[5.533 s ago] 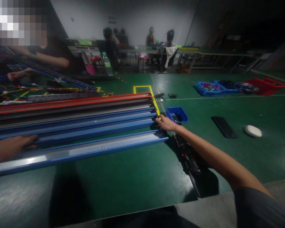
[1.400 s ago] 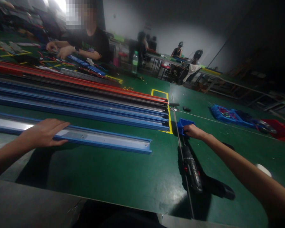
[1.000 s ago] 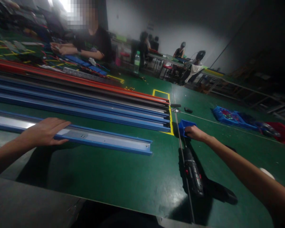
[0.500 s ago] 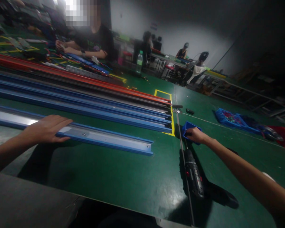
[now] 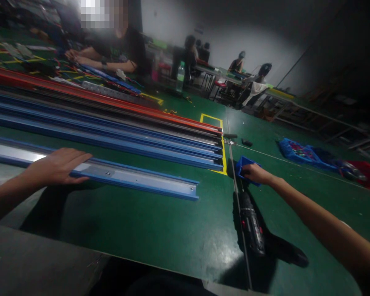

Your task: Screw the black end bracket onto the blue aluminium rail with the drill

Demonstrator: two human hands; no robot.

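Observation:
A long blue channel (image 5: 154,181) with a pale inner face lies across the green table, small screws showing near its right end. My left hand (image 5: 60,165) rests across this channel, fingers closed round its edges. At the right, my right hand (image 5: 255,172) reaches into a small blue bin (image 5: 245,161); its fingers are bent together inside, and what they pinch is hidden. Just below the bin lies a black power drill (image 5: 252,230), its tip toward the bin.
Several blue, black and orange channels (image 5: 135,142) lie side by side beyond. Blue trays (image 5: 296,153) and a red tray (image 5: 368,176) are far right. A bottle (image 5: 180,77) stands behind. Across the table a person (image 5: 123,53) handles wires.
The view has shifted slightly. Both hands keep nearly the same places, the left on the channel and the right in the bin.

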